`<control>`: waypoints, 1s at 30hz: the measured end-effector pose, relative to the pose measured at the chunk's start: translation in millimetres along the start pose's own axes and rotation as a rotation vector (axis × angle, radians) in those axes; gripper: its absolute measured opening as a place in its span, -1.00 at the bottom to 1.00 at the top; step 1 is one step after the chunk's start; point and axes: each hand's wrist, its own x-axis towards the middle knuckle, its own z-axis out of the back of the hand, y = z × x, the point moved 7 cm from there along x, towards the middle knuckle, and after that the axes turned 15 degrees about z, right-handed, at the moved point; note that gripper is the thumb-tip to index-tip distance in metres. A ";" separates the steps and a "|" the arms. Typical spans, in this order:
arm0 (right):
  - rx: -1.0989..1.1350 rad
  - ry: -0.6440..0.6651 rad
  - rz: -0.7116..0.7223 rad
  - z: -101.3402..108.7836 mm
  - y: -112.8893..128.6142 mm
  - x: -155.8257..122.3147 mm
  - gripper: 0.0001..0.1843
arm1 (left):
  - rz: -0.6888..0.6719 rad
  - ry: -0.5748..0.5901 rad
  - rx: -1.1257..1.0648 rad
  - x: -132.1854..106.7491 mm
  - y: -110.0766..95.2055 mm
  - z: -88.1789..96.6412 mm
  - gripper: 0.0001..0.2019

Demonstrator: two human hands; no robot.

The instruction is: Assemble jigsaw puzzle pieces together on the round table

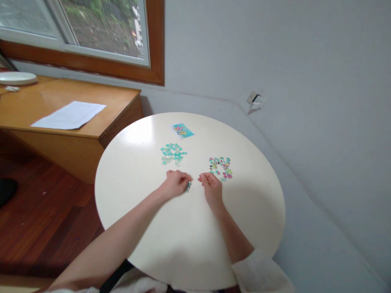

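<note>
Near the middle of the frame, a round white worktop (137, 195) carries jigsaw pieces in three groups. Just left of centre lies a cluster of mostly teal and pale green jigsaw pieces (172, 155); right of centre and a little lower lies a cluster of pink, yellow and green jigsaw pieces (226, 166). A small dark heap of jigsaw pieces (188, 187) sits below centre, beside the left hand (176, 184). That hand's fingers are curled at the heap's upper edge; whether they grip a piece, I cannot tell. The right hand (211, 188) is just below and left of the pink cluster, its fingers bent with the tips drawn together; anything between them is too small to make out. Above the teal cluster lies a printed picture card (183, 130). A wooden desk (122, 97) at the left bears a paper sheet (70, 115).
</note>
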 end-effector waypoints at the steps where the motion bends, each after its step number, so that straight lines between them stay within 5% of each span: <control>1: 0.000 0.000 0.000 0.0 0.1 0.0 -0.72 | -0.002 0.001 0.004 0.1 0.0 -0.2 -0.73; 16: 0.005 0.010 0.012 -0.8 -1.8 -0.2 -0.72 | 0.015 -0.042 -0.037 0.7 1.6 3.2 -0.77; 30: 0.051 -0.090 0.033 7.5 -4.1 4.0 -0.80 | 0.052 -0.262 -0.260 1.8 13.2 21.0 -0.89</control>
